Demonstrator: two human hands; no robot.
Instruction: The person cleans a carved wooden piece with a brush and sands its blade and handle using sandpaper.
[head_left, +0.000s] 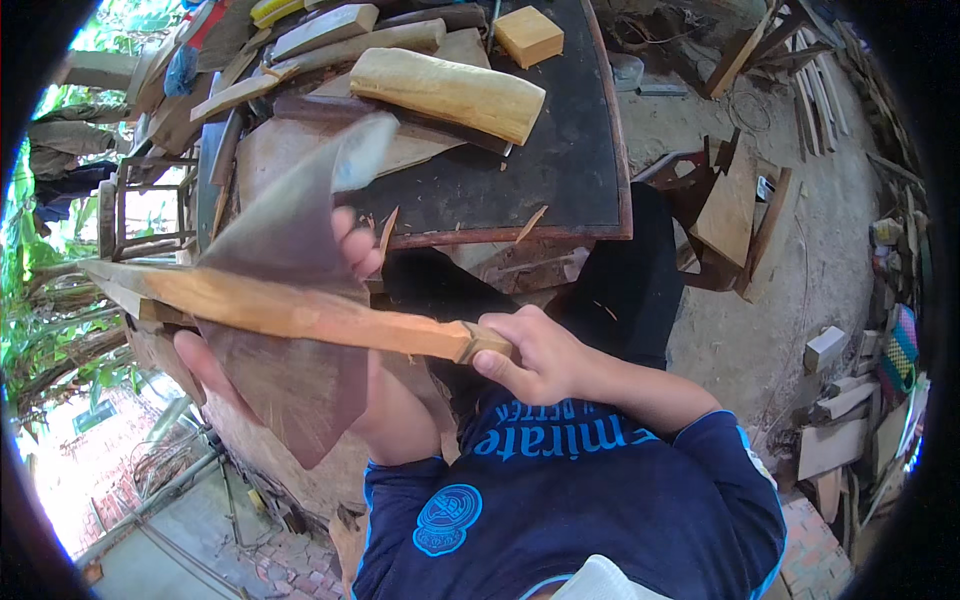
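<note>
My right hand (532, 352) grips the squared end of a long carved wooden piece (405, 330). The piece lies level across my lap and tapers to the left, where its far part is blurred. My left hand (357, 244) holds a grey-brown sheet, apparently sandpaper (300, 405), against the underside of the wood. The sheet's upper part curls up past the wood and shows a pale back at its corner. Fingers of the left hand show above the wood and one digit below it; the palm is hidden behind the sheet.
Ahead stands a dark-topped table (577, 172) with a pale wooden log piece (450, 94), a wood block (529, 36), boards and shavings. A wooden stool (727, 217) lies to the right on the concrete floor. Wood offcuts (832, 442) line the right side.
</note>
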